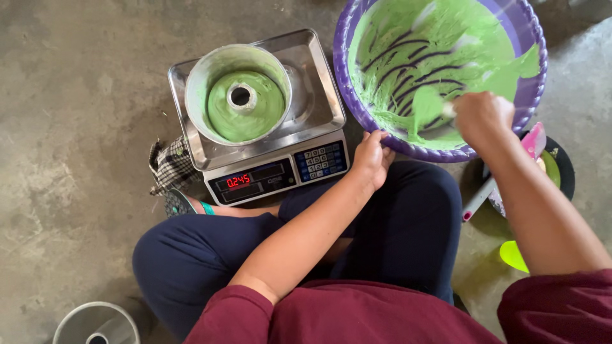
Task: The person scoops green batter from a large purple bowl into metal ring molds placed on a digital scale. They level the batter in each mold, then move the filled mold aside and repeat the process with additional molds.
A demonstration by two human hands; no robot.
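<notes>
Looking down from the head camera, the left hand [371, 155] clasps the rim of the purple basin [347, 102], tilted and smeared with green batter [446, 38]. The right hand [482, 116] is closed on a batter-coated spatula [426, 108] inside it. Just left, a tube pan [237, 94] of batter sits on a digital scale [319, 102].

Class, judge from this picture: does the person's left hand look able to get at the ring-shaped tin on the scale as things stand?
Probably yes. The left hand grips the purple bowl rim beside the scale, and nothing lies between it and the tin; it would have to let go first.
</notes>
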